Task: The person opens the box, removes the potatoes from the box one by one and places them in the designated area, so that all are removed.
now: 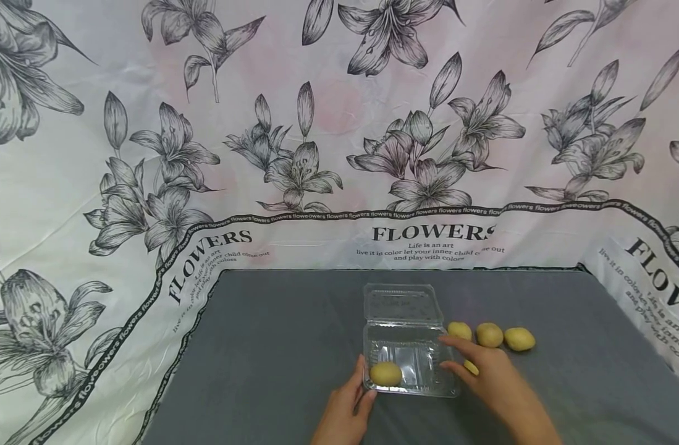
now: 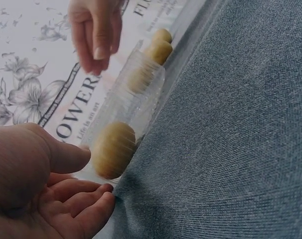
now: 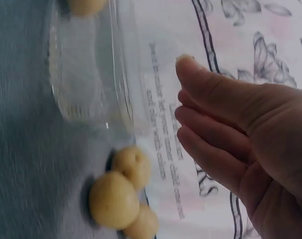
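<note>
A clear plastic clamshell box (image 1: pixel 428 386) lies with its lid (image 1: pixel 403 303) folded back, and one potato (image 1: pixel 386 374) sits in its left front part. At the left front corner, my left hand (image 1: pixel 345 408) holds the box between thumb and fingers, beside that potato. Over the right side of the box is my right hand (image 1: pixel 492 377), thumb and fingers apart in the head view and nothing between them. Just beyond it, right of the box, three potatoes (image 1: pixel 490 335) stand in a row. Another potato (image 1: pixel 471 368) is mostly hidden behind the right hand.
A grey cloth (image 1: pixel 261 352) covers the table. Behind it and along both sides hangs a white curtain (image 1: pixel 317 241) printed with flowers and lettering, meeting the table's back edge behind the raised lid.
</note>
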### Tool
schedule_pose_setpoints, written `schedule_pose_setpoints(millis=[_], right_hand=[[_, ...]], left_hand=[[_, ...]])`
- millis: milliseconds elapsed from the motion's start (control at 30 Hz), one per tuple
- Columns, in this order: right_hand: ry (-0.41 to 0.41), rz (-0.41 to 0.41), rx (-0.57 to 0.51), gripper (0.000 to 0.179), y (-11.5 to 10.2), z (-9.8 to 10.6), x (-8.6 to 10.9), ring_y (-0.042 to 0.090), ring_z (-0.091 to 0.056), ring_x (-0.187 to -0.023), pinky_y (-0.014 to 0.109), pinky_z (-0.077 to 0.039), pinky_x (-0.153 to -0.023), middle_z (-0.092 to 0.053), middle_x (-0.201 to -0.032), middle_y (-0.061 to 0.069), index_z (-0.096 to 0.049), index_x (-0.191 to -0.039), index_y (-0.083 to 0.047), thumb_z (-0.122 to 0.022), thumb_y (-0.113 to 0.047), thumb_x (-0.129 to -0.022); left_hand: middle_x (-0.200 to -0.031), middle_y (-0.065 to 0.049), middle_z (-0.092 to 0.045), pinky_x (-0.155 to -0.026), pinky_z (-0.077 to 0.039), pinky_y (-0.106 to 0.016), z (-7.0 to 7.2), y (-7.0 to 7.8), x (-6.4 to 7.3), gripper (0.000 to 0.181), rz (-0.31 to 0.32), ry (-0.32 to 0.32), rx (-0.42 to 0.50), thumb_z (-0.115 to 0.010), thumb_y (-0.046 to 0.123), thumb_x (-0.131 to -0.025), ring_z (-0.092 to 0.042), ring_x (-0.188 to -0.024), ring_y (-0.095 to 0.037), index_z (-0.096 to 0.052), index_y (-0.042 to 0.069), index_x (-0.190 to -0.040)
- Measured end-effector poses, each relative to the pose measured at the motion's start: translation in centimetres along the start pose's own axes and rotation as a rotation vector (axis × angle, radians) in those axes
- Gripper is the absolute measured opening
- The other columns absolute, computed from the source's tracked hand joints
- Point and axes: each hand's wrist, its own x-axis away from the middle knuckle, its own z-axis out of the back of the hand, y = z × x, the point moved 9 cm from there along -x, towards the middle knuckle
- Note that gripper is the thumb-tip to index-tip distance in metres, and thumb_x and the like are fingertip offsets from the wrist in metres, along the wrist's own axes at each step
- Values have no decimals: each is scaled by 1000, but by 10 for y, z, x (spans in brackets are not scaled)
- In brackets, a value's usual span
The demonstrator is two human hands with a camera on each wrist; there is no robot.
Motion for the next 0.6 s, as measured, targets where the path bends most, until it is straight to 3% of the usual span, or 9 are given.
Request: schedule_pose_setpoints(millis=[100,167,233,367,600], right_hand=[[-81,28,-43,49,-13,-13,-7,8,-74,-81,32,-61,-67,-79,-116,5,-75,-127,-13,-91,-17,-80],[-140,29,-69,48,-21,-22,-10,12,-76,-84,33,-62,-70,-79,-117,5,-74,-129,-12,-89,-22,-84],[-187,49,-105,48,-29,-31,-13,25,-78,-96,37,-64,-76,-79,-119,7,-73,-130,-10,-88,-24,-86],[-265,62,-169,48,-37,-48,-17,30,-77,-103,41,-64,-82,-78,-121,11,-73,-131,-8,-86,-26,-88],[-388,-18,-221,50,-32,-72,-16,32,-74,-111,46,-63,-88,-76,-126,9,-71,-135,-9,-83,-30,-91]], left_hand=[[-157,-26,-47,-109,-50,-39,1,0,0,65,-5,2,2,-63,15,-108,-51,-139,-41,-34,-11,-159],[-156,-27,-47,-109,-49,-40,0,-1,1,65,0,-2,11,-63,15,-108,-51,-139,-42,-33,-11,-160],[-157,-27,-46,-110,-49,-40,0,-4,1,66,15,-8,18,-63,16,-108,-50,-140,-42,-33,-10,-160],[-158,-28,-44,-111,-47,-40,0,-6,0,67,38,-20,37,-62,17,-108,-49,-141,-41,-31,-9,-161],[-158,-27,-45,-111,-48,-42,-1,-4,-2,67,28,-29,12,-63,17,-108,-51,-140,-41,-32,-9,-161]])
